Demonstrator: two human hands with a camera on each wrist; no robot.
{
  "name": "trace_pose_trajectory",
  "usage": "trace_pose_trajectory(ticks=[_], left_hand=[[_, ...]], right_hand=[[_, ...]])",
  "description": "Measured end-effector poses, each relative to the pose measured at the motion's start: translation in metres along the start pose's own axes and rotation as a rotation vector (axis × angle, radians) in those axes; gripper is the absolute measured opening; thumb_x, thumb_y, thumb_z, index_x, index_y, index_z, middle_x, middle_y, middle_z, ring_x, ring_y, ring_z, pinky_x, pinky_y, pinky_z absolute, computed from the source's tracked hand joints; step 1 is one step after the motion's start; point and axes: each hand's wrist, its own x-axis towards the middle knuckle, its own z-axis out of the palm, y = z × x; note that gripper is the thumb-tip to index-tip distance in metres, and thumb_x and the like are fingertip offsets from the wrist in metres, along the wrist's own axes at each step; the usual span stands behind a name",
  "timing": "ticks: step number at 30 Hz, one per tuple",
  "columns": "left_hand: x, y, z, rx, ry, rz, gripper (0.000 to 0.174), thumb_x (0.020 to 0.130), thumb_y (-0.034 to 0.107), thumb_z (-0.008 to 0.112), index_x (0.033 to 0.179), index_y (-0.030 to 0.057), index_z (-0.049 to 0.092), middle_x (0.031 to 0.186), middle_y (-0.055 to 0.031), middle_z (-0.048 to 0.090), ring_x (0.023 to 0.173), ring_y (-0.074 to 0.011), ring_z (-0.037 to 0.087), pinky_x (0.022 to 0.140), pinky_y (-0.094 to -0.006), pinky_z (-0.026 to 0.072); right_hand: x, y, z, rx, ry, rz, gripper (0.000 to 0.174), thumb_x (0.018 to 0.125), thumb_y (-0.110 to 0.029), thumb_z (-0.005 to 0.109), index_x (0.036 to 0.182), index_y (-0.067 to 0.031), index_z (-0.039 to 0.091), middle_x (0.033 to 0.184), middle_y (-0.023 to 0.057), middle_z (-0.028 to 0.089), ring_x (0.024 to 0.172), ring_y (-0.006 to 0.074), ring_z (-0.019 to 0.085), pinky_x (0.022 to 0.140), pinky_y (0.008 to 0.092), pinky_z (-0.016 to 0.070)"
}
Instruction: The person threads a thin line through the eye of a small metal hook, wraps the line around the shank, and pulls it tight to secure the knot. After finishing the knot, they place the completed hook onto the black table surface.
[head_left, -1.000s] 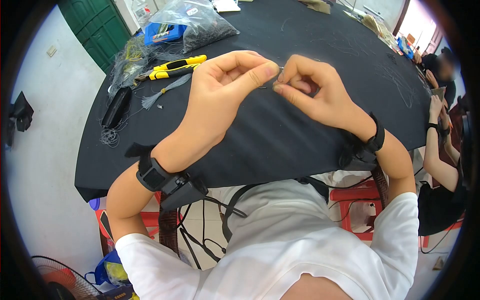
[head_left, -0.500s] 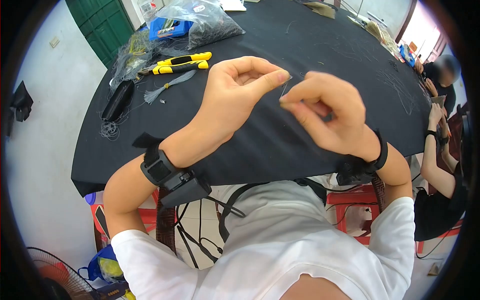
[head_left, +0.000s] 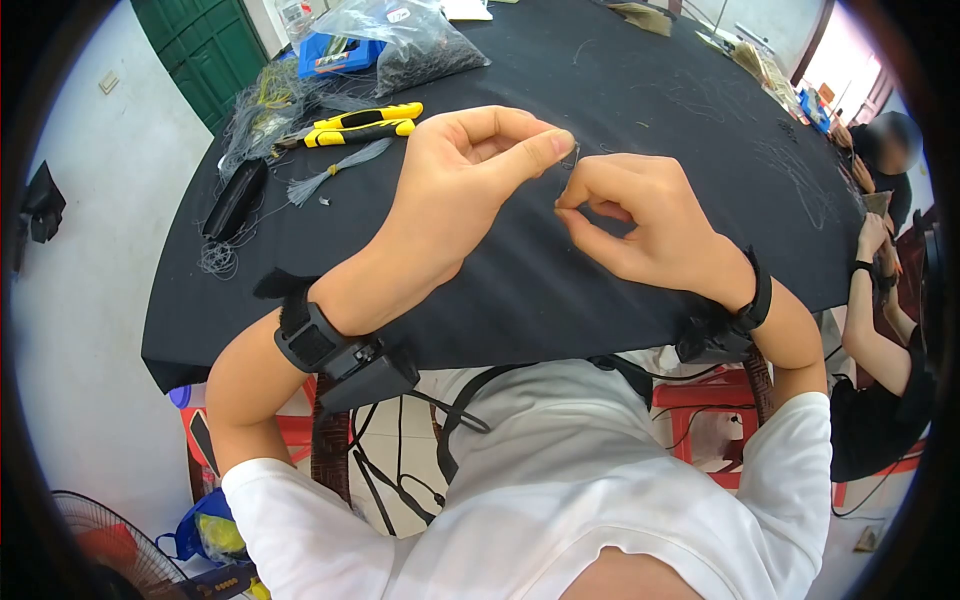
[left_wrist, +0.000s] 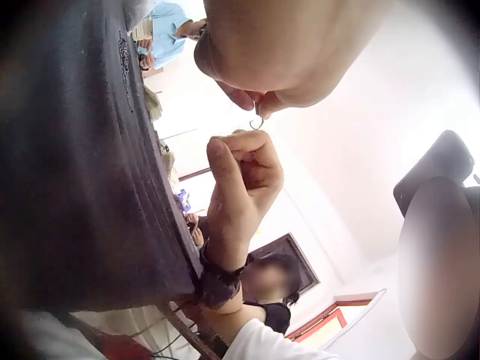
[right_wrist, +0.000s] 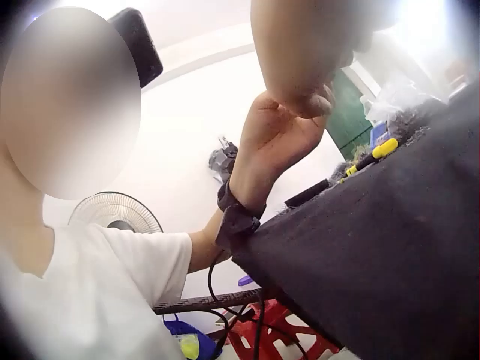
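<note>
Black cloth covers the round worktop (head_left: 560, 290), and both hands are raised just above it, near the middle of its near edge. The left hand (head_left: 470, 170) pinches one small metal hook (left_wrist: 257, 122) between thumb and forefinger, bend hanging down, with its other fingers loosely curled. The right hand (head_left: 640, 215) sits just beside it, thumb and forefinger pressed together right at the hook. They seem to nip a very fine line, though the strand itself is too thin to make out.

As a judgement, the work on this hook looks about midway. It is picked up and presented to the other hand. Whether a line is already wound or knotted on its shank cannot be told, and no finished piece shows near the hands.

Counted:
- one hook in hand
- two hands on it
- two yellow-handled tools (head_left: 365, 125) lying side by side towards the far left edge
- one grey bundle of strands (head_left: 330, 175) just beside the tools
- one black case (head_left: 233, 200) at the left edge
- one small coil of line (head_left: 215, 262) just beside that case
- one loose tangle of line (head_left: 265, 115) beyond the tools
- one clear plastic bag (head_left: 410, 45) of dark contents at the far edge
- one blue box (head_left: 335, 55) touching the bag
</note>
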Motion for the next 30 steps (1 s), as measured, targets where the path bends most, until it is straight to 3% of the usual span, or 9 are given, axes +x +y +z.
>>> trace_pose_trajectory(ticks=[5, 10, 13, 14, 21, 24, 27, 28, 30], left_hand=[[-0.001, 0.002, 0.0, -0.103, -0.118, -0.068, 0.019, 0.085, 0.014, 0.067, 0.098, -0.0001, 0.065, 0.09, -0.002, 0.064, 0.083, -0.0073, 0.054, 0.077, -0.0221, 0.0421], [-0.002, 0.007, 0.002, -0.117, -0.111, -0.066, 0.019, 0.085, 0.015, 0.067, 0.097, 0.0002, 0.065, 0.089, -0.0007, 0.063, 0.081, -0.0065, 0.053, 0.076, -0.0217, 0.0412], [-0.001, 0.003, 0.002, -0.102, -0.064, -0.071, 0.018, 0.085, 0.014, 0.067, 0.096, 0.0007, 0.066, 0.089, -0.0002, 0.063, 0.08, -0.0062, 0.052, 0.075, -0.0214, 0.0411], [-0.001, 0.002, 0.002, -0.091, -0.043, -0.073, 0.017, 0.084, 0.014, 0.067, 0.096, 0.001, 0.066, 0.088, 0.0, 0.062, 0.08, -0.0062, 0.052, 0.075, -0.0212, 0.0411], [-0.002, -0.001, 0.005, -0.072, -0.025, -0.074, 0.015, 0.083, 0.012, 0.068, 0.093, 0.0011, 0.066, 0.087, -0.0004, 0.062, 0.079, -0.0064, 0.053, 0.073, -0.0208, 0.0415], [-0.001, -0.001, 0.004, -0.044, -0.01, -0.052, 0.013, 0.083, 0.01, 0.069, 0.092, 0.001, 0.065, 0.088, -0.0009, 0.062, 0.081, -0.0064, 0.054, 0.074, -0.0211, 0.0422], [0.001, -0.002, 0.002, -0.023, -0.039, -0.022, 0.012, 0.083, 0.009, 0.069, 0.09, 0.0008, 0.065, 0.09, -0.0012, 0.062, 0.082, -0.0066, 0.055, 0.075, -0.0209, 0.0429], [0.001, -0.002, 0.002, 0.006, -0.048, -0.006, 0.011, 0.083, 0.008, 0.069, 0.089, 0.0003, 0.065, 0.09, -0.0014, 0.061, 0.083, -0.0069, 0.055, 0.075, -0.0209, 0.0432], [0.0, -0.002, 0.004, 0.065, -0.072, 0.026, 0.008, 0.083, 0.006, 0.068, 0.087, -0.0006, 0.064, 0.09, -0.0019, 0.06, 0.083, -0.0075, 0.055, 0.075, -0.0209, 0.0438]], right_hand=[[0.001, 0.003, 0.001, -0.152, 0.067, -0.066, 0.012, 0.072, -0.004, 0.064, 0.077, -0.0082, 0.054, 0.066, 0.0066, 0.056, 0.059, 0.0253, 0.058, 0.049, 0.0346, 0.0432], [0.002, 0.003, 0.002, -0.202, 0.122, -0.086, 0.012, 0.072, -0.004, 0.065, 0.078, -0.0075, 0.056, 0.069, 0.0066, 0.057, 0.06, 0.0253, 0.058, 0.049, 0.0344, 0.0438], [-0.002, 0.0, 0.013, -0.136, 0.152, -0.229, 0.011, 0.071, -0.005, 0.067, 0.079, -0.0074, 0.059, 0.068, 0.0059, 0.056, 0.059, 0.0239, 0.058, 0.047, 0.0337, 0.0437], [-0.001, -0.003, 0.018, -0.094, 0.2, -0.291, 0.015, 0.067, 0.002, 0.07, 0.079, -0.0031, 0.063, 0.058, 0.0052, 0.047, 0.046, 0.0197, 0.045, 0.041, 0.0311, 0.0343], [-0.004, -0.014, 0.018, -0.118, 0.212, -0.348, 0.019, 0.063, 0.004, 0.07, 0.08, -0.0042, 0.065, 0.055, 0.0038, 0.044, 0.043, 0.0177, 0.041, 0.039, 0.03, 0.0297], [-0.002, -0.017, 0.01, -0.034, 0.205, -0.339, 0.02, 0.064, 0.007, 0.068, 0.081, -0.0025, 0.064, 0.055, 0.0022, 0.043, 0.043, 0.014, 0.038, 0.04, 0.0274, 0.0273], [0.0, -0.026, -0.011, 0.166, 0.207, -0.109, 0.016, 0.065, 0.003, 0.067, 0.077, -0.0047, 0.061, 0.063, 0.0, 0.053, 0.045, 0.0089, 0.04, 0.042, 0.0232, 0.03], [0.002, -0.022, -0.014, 0.217, 0.309, -0.112, 0.016, 0.067, 0.003, 0.066, 0.081, -0.0033, 0.061, 0.065, -0.0021, 0.054, 0.047, 0.0032, 0.035, 0.044, 0.0199, 0.0249], [0.002, -0.014, -0.019, 0.377, 0.368, 0.015, 0.011, 0.076, 0.003, 0.064, 0.086, -0.0005, 0.061, 0.063, -0.0064, 0.048, 0.052, -0.0008, 0.033, 0.047, 0.018, 0.0241]])
